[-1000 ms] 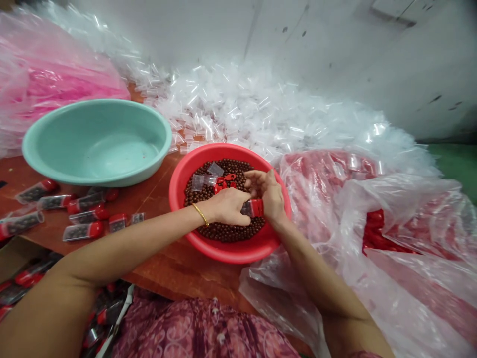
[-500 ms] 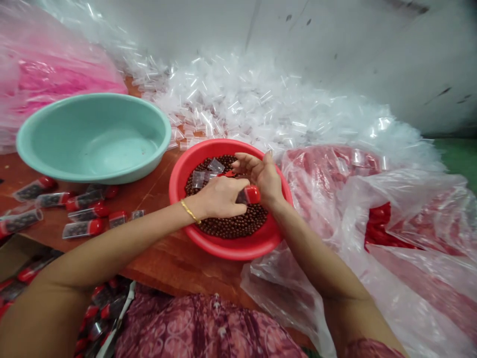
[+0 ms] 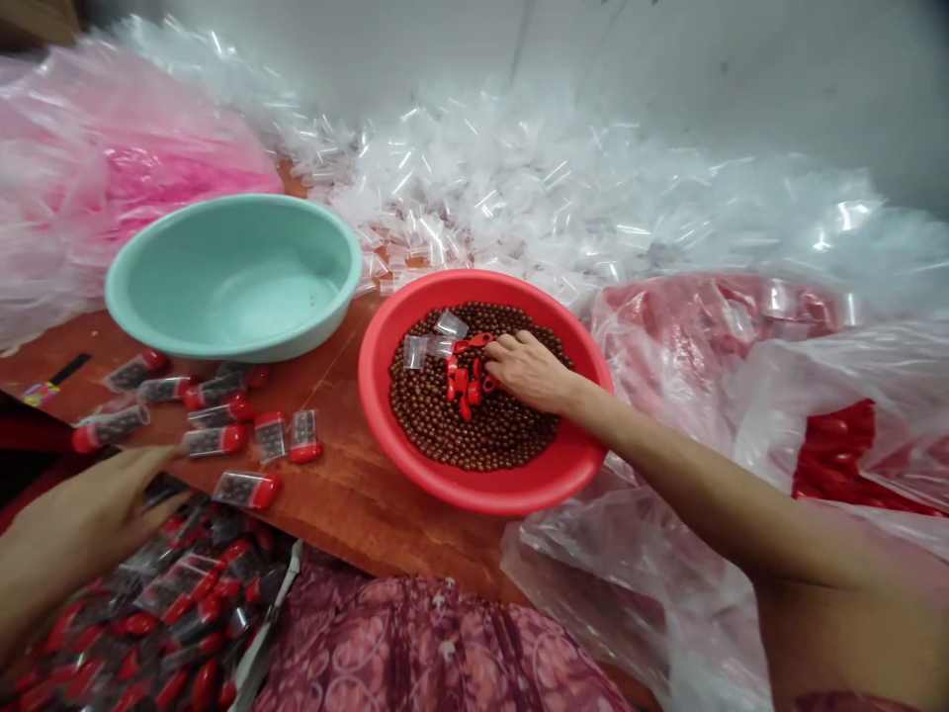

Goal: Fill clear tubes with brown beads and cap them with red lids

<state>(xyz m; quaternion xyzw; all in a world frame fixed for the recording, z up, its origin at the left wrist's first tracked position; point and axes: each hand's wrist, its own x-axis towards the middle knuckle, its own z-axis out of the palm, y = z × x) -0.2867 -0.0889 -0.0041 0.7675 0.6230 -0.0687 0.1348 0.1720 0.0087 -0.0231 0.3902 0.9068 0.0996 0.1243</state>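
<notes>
A red basin holds small brown balls, a few clear plastic sleeves and several red caps. Inside it, my right hand reaches down to the caps with its fingers curled together; the fingertips hide what they pinch. My left hand is out at the left, somewhat blurred, thumb apart from the stretched fingers and nothing seen in it. It hovers above a box full of red-capped clear containers. Close to it, another filled container lies at the table edge.
Several filled containers lie on the table left of the basin. Behind them stands a turquoise basin. Clear sleeves are heaped along the wall. A pink-filled bag is at back left, a plastic bag with red pieces at right.
My left hand has left the red basin, where it held a red-capped container, and moved far left over the box. My right hand has lowered onto the caps. The view has shifted left.
</notes>
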